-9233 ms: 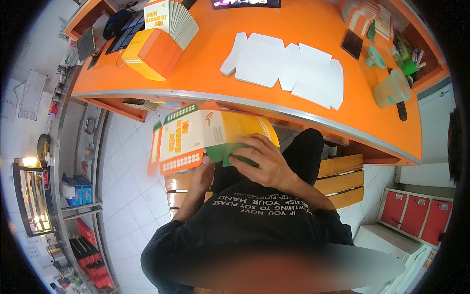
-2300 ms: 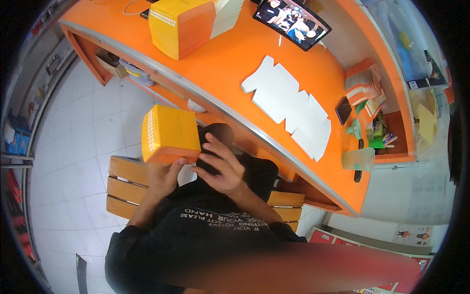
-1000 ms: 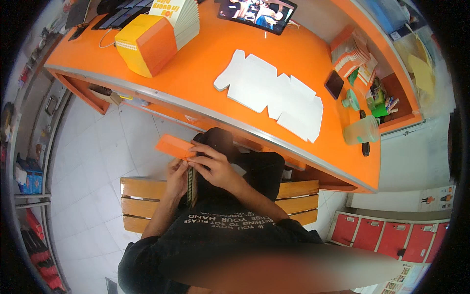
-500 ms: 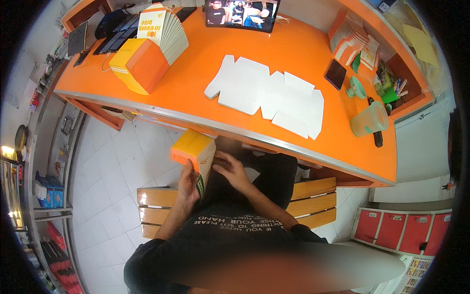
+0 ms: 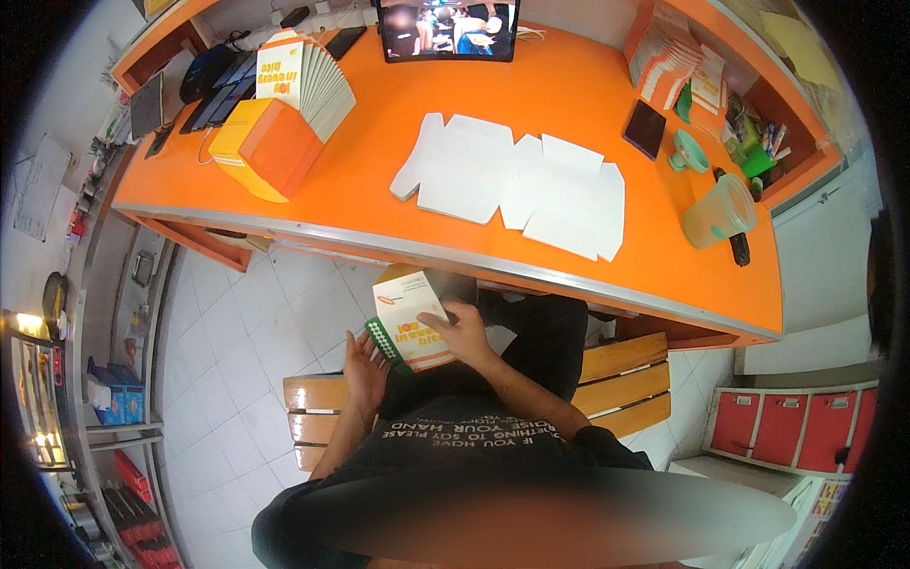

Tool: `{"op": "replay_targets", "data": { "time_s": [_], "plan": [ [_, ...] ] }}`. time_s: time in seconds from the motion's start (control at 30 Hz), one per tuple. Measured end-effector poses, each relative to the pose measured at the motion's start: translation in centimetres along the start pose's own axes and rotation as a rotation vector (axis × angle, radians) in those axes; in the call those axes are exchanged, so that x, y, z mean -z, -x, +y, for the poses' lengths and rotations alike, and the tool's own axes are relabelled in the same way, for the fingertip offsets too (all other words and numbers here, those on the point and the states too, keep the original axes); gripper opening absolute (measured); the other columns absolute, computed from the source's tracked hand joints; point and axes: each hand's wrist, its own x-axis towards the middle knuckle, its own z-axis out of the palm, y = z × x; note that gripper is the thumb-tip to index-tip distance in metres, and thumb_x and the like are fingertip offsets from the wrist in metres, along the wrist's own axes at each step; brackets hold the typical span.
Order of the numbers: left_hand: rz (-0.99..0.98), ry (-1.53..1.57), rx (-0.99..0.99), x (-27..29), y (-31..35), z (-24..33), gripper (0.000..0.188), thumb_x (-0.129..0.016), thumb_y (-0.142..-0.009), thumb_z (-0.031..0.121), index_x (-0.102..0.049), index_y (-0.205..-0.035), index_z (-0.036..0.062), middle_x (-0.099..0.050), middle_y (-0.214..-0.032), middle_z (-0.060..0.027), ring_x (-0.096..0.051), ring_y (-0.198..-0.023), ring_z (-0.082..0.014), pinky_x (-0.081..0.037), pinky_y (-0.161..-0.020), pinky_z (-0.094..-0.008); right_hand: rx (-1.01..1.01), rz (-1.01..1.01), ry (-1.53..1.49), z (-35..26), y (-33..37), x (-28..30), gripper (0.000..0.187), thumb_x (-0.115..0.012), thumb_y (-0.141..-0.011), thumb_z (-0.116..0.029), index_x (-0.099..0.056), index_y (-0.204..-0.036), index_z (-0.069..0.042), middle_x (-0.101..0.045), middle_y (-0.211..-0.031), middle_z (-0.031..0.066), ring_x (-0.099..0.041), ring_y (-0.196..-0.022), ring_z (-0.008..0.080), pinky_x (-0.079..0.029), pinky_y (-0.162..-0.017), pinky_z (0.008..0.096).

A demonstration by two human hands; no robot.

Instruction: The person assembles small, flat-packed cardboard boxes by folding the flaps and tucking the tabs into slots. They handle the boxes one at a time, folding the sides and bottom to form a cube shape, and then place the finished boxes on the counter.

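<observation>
A printed carton (image 5: 403, 302) is held over the person's lap, in front of and below the metal-trimmed front edge of the table (image 5: 569, 95). The carton is tilted; a white panel with coloured print is turned upward, and a green strip with white dots is presented along its left side.

The carton is gripped by the right hand (image 5: 462, 332) at its right side. The thumb is laid across the printed panel; the grip of the other fingers is partly hidden. The left hand (image 5: 365, 370) is positioned at the green strip, palm turned up and fingers spread. Whether the strip is touched by its fingertips cannot be told.

On the table, a stack of white cardboard blanks (image 5: 464, 166) with notched outlines is laid flat near the middle. At the left, a set of yellow and orange cartons (image 5: 270, 147) is placed, with white panels fanned out behind. A lit screen (image 5: 445, 33) is stood at the rear. At the right, a dark phone (image 5: 645, 128), a green lid (image 5: 689, 152) and a translucent green container (image 5: 713, 213) are arranged. A slatted wooden seat (image 5: 621, 379) is located beneath the person.
</observation>
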Motion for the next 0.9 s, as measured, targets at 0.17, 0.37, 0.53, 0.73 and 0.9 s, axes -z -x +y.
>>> {"op": "replay_targets", "data": {
  "time_s": [0.17,0.37,0.53,0.73,0.9],
  "plan": [
    [-0.152,-0.490,-0.013,-1.6,2.9,-0.7,0.044,-0.057,-0.103,0.029,-0.050,-0.135,0.0005,-0.060,-0.129,-0.0128,-0.059,-0.119,-0.0243,-0.047,-0.102,-0.0426,0.051,-0.143,0.080,-0.6,-0.2,-1.4,0.036,-0.079,-0.085,-0.025,-0.070,-0.108,0.000,-0.072,-0.090,0.0136,-0.070,-0.078,0.0185,-0.054,-0.070,0.0332],
    [0.080,0.019,-0.239,-1.1,1.0,-0.3,0.042,-0.054,-0.104,0.022,-0.044,-0.138,-0.0013,-0.057,-0.133,-0.0145,-0.057,-0.122,-0.0253,-0.046,-0.105,-0.0421,0.419,0.080,0.664,-3.1,-0.4,-0.6,0.065,-0.080,-0.083,-0.030,-0.054,-0.136,-0.005,-0.071,-0.091,0.0172,-0.072,-0.080,0.0265,-0.055,-0.074,0.0363],
    [-0.045,0.231,-0.204,-3.2,0.4,0.5,0.041,-0.051,-0.104,0.020,-0.042,-0.140,0.0011,-0.054,-0.137,-0.0135,-0.057,-0.123,-0.0264,-0.045,-0.106,-0.0450,0.248,-0.366,0.472,-2.3,1.4,-0.1,0.063,-0.078,-0.085,-0.031,-0.055,-0.140,-0.012,-0.073,-0.092,0.0140,-0.072,-0.085,0.0271,-0.055,-0.080,0.0382],
    [-0.213,0.136,-0.156,-4.2,0.4,0.2,0.026,-0.055,-0.103,0.017,-0.056,-0.125,0.0042,-0.062,-0.127,-0.0092,-0.059,-0.119,-0.0223,-0.045,-0.106,-0.0419,0.676,0.140,0.729,-2.3,1.1,2.6,0.035,-0.086,-0.074,-0.020,-0.076,-0.105,-0.006,-0.075,-0.093,0.0106,-0.073,-0.082,0.0220,-0.056,-0.078,0.0340],
    [-0.330,-0.042,-0.162,-5.3,0.7,-0.8,0.022,-0.056,-0.103,0.018,-0.061,-0.119,0.0049,-0.065,-0.122,-0.0079,-0.060,-0.117,-0.0204,-0.047,-0.104,-0.0437,0.403,0.078,0.346,-1.0,1.5,2.9,0.034,-0.084,-0.073,-0.015,-0.076,-0.105,-0.007,-0.075,-0.090,0.0093,-0.073,-0.081,0.0209,-0.056,-0.076,0.0334]
  ]
}}
